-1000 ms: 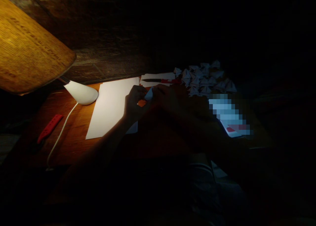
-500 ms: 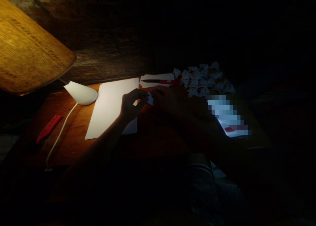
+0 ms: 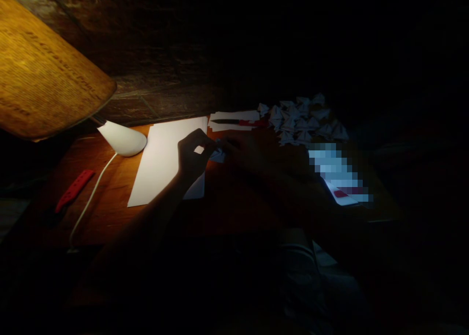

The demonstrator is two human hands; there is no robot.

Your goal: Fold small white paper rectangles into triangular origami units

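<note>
A small folded piece of paper (image 3: 219, 155) hangs between my two hands, just right of a stack of white paper sheets (image 3: 164, 164). My left hand (image 3: 192, 152) pinches its upper left side between thumb and finger. My right hand (image 3: 240, 149), deep in shadow, has its fingers closed at the paper's upper right side. Behind the hands a knife with a red handle (image 3: 251, 123) lies across some smaller paper pieces (image 3: 234, 115). Several folded paper shapes (image 3: 293, 117) sit in a group at the back right.
A lamp with a yellow shade (image 3: 47, 76) and white base (image 3: 122, 138) stands at the left, its white cable (image 3: 91, 198) running to the front edge. A red slotted object (image 3: 75, 189) lies left of the cable. A lit phone (image 3: 340, 196) lies at the right of the wooden table (image 3: 110, 218).
The folded paper has moved slightly down and shows more of its folded faces below my fingers. My left hand has turned a little, still pinching. The view has shifted slightly.
</note>
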